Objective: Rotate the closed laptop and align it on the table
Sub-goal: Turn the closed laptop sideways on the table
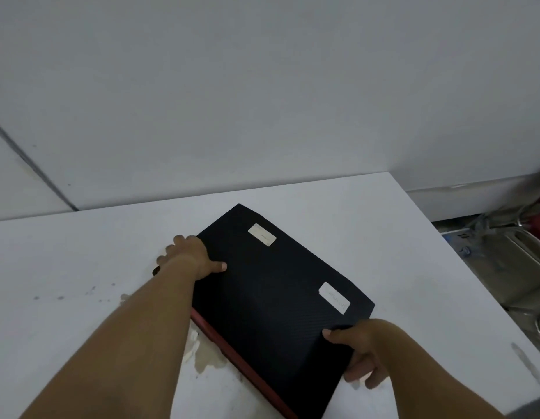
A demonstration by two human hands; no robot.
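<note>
The closed laptop (pixel 274 300) is black with a woven texture, two pale stickers on top and a red strip along its near-left edge. It lies skewed on the white table (pixel 81 267), one corner pointing away from me. My left hand (pixel 190 257) grips its left edge, thumb on top and fingers curled around the side. My right hand (pixel 362 349) holds the near-right corner, thumb on the lid and fingers underneath. The near end of the laptop runs out of the frame's bottom.
A white wall (pixel 262 101) rises right behind the table. The table's right edge (pixel 462 267) drops off to a metal sink area (pixel 516 261) with red and grey items. Dark specks and a worn patch (pixel 199 355) mark the tabletop near the laptop.
</note>
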